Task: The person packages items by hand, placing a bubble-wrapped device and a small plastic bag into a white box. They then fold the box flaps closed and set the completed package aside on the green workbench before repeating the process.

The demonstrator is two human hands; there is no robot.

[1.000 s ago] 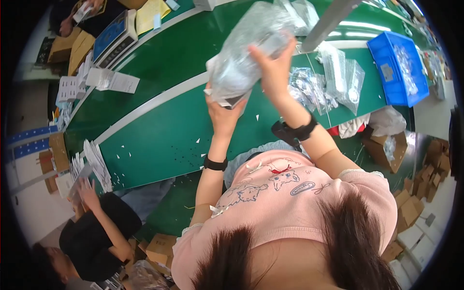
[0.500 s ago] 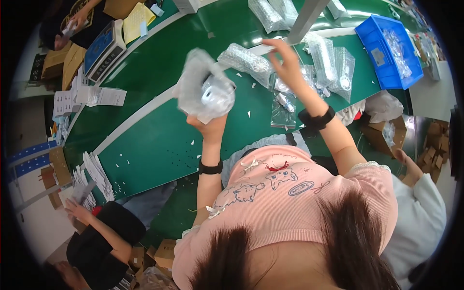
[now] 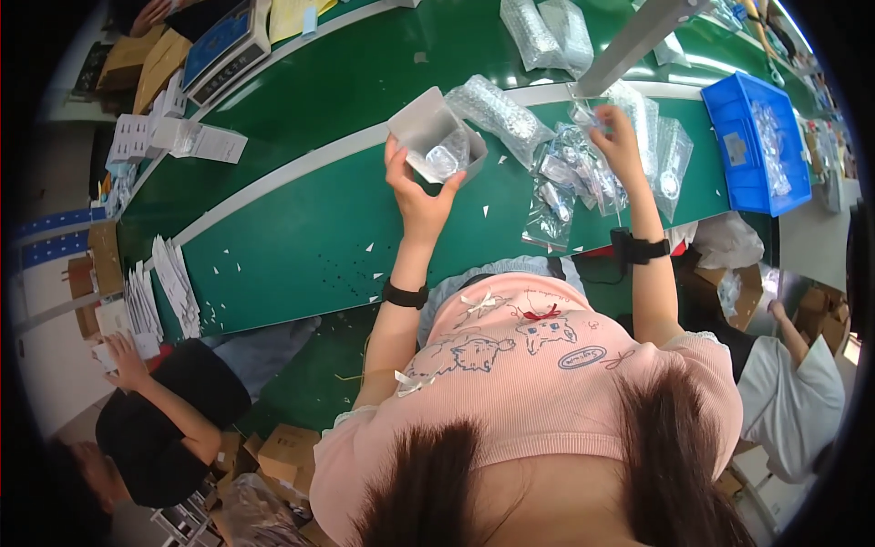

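My left hand point(image 3: 420, 196) grips an open white box point(image 3: 421, 128) from below, thumb on one side and fingers on the other. Inside the box a clear plastic-wrapped item point(image 3: 448, 157) shows; its kind is hard to make out. To the right, my right hand point(image 3: 620, 146) has its fingers pinched on what looks like a small clear plastic packet point(image 3: 584, 115). That hand is over a heap of small clear bags point(image 3: 583, 164) holding shiny parts. Bubble-wrap pouches point(image 3: 499, 118) lie between the box and the heap.
A blue bin point(image 3: 743, 155) with clear bags stands at the right. A metal post point(image 3: 629, 50) rises behind the heap. White folded papers point(image 3: 175, 287) and small cartons point(image 3: 214, 144) are at the left. Paper scraps dot the green table point(image 3: 301, 246). Other people sit on both sides.
The bubbly plastic-wrapped item held up in my left hand now appears inside a white box there. My right hand has moved right and down to the heap of bags. The view has shifted slightly.
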